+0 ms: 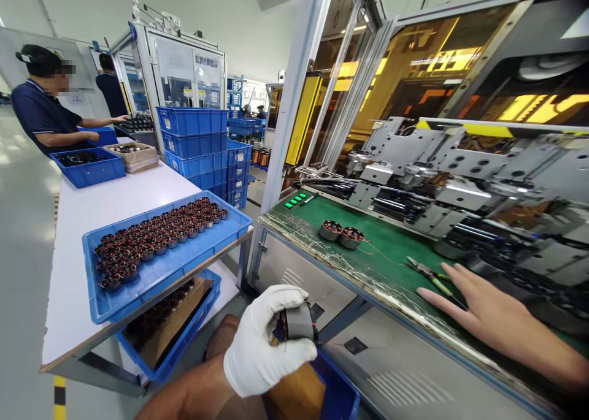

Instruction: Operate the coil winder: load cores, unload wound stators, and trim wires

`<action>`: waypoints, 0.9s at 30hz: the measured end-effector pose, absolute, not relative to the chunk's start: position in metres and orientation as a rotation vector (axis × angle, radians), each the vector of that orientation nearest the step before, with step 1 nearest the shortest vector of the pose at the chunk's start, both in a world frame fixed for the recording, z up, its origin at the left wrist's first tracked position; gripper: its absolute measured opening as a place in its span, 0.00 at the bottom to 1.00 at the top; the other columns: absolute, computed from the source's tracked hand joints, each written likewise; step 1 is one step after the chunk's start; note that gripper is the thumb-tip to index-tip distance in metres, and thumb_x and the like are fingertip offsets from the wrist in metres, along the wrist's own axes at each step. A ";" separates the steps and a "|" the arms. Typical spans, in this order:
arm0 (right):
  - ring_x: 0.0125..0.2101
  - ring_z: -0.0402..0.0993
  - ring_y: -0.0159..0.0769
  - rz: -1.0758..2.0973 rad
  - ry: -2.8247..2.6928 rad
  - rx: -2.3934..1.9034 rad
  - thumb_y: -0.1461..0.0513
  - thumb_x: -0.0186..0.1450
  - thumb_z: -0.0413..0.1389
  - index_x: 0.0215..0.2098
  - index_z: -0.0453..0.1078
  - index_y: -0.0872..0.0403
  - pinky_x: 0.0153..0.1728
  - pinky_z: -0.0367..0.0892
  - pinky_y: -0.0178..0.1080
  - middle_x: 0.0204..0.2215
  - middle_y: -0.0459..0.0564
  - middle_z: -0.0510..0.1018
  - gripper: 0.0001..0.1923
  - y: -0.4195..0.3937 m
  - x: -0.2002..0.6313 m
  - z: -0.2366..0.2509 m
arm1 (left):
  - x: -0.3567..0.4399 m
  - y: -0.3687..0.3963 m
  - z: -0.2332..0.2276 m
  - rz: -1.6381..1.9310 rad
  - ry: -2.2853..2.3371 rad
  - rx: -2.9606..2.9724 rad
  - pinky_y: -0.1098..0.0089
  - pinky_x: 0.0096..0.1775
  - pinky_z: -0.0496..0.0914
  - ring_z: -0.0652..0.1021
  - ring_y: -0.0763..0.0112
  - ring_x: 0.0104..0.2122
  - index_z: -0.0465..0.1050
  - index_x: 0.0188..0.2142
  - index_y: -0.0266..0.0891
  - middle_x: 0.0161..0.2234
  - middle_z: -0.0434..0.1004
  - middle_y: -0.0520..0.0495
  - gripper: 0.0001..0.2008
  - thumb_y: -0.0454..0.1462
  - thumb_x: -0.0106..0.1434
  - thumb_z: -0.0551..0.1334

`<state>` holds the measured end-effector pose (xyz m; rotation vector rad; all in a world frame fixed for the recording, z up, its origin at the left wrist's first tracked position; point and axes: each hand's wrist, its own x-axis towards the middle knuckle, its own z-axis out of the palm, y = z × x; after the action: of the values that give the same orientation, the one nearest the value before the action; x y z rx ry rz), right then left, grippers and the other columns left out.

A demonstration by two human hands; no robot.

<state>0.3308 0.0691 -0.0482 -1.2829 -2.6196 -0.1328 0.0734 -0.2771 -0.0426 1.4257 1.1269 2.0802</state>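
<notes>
Left hand: the left hand (264,340), in a white glove and lowest in the frame, is clenched around a dark wound coil part (299,323), fingers wrapped over its top and the thumb below; the bare forearm runs down to the bottom edge.
Coil part: held in the air over a blue bin (338,395) just in front of the green-topped counter (391,248), with a thin wire trailing from it.
Right hand: the right hand (478,306), bare, lies flat and released on the green counter, palm down, fingers spread and pointing left, grasping nothing.
Pliers: a pair of green-handled pliers (430,273) lies on the counter by the fingertips; whether they touch cannot be told.
Two coils: two more wound coils (341,233) sit side by side farther back on the counter, well apart from the hand, a fine copper wire running from them.
Machine: grey metal fixtures (442,181) fill the rear of the counter behind amber guard panels (414,70).
White counter: to the left, a white counter (119,199) carries a blue tray (161,267) packed with rows of coils; another blue tray sits on the shelf beneath.
Room: stacked blue crates (193,144) stand beyond, and a person in a dark shirt (41,107) works at the far end of the white counter.
</notes>
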 end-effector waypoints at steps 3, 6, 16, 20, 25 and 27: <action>0.61 0.64 0.59 -0.119 -2.641 -1.216 0.32 0.58 0.37 0.61 0.66 0.58 0.60 0.64 0.62 0.61 0.61 0.68 0.50 0.093 0.352 -0.075 | 0.071 -0.280 -0.043 2.073 1.182 1.411 0.60 0.55 0.70 0.76 0.59 0.52 0.75 0.50 0.44 0.52 0.75 0.40 0.23 0.39 0.55 0.74; 0.46 0.78 0.60 -0.253 -2.523 -0.888 0.32 0.60 0.47 0.52 0.74 0.48 0.38 0.75 0.56 0.49 0.58 0.78 0.38 0.106 0.377 -0.092 | 0.066 -0.280 -0.040 2.067 1.252 1.316 0.59 0.55 0.71 0.77 0.58 0.52 0.75 0.48 0.40 0.51 0.76 0.38 0.23 0.41 0.53 0.75; 0.48 0.72 0.53 -0.242 -2.533 -0.585 0.61 0.68 0.52 0.63 0.62 0.61 0.46 0.73 0.52 0.49 0.66 0.72 0.27 -0.084 0.373 -0.046 | 0.070 -0.260 -0.036 1.996 1.356 1.289 0.62 0.51 0.76 0.80 0.59 0.49 0.74 0.47 0.37 0.50 0.80 0.37 0.22 0.39 0.54 0.74; 0.47 0.73 0.42 0.433 -2.407 -0.559 0.68 0.65 0.52 0.67 0.54 0.57 0.48 0.73 0.42 0.49 0.59 0.72 0.32 -0.164 0.342 -0.067 | 0.081 -0.248 -0.044 1.993 1.307 1.354 0.63 0.52 0.76 0.79 0.60 0.51 0.75 0.48 0.39 0.51 0.79 0.39 0.21 0.35 0.55 0.73; 0.50 0.71 0.40 1.020 -2.180 -0.379 0.69 0.62 0.52 0.70 0.51 0.55 0.54 0.70 0.42 0.51 0.58 0.72 0.37 -0.214 0.318 -0.076 | 0.093 -0.247 -0.044 1.935 1.240 1.506 0.62 0.52 0.76 0.79 0.59 0.53 0.75 0.50 0.41 0.52 0.78 0.40 0.21 0.32 0.56 0.72; 0.52 0.70 0.42 1.106 -2.132 -0.314 0.69 0.62 0.52 0.70 0.50 0.54 0.55 0.69 0.44 0.52 0.58 0.71 0.39 -0.217 0.312 -0.074 | 0.095 -0.248 -0.043 1.923 1.246 1.549 0.61 0.52 0.76 0.78 0.58 0.53 0.74 0.50 0.41 0.52 0.78 0.40 0.21 0.32 0.56 0.72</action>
<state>0.3123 -0.2166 -0.0737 -0.3137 -2.1325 1.1056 0.0950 -0.2478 -0.0432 1.5492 1.2457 1.9228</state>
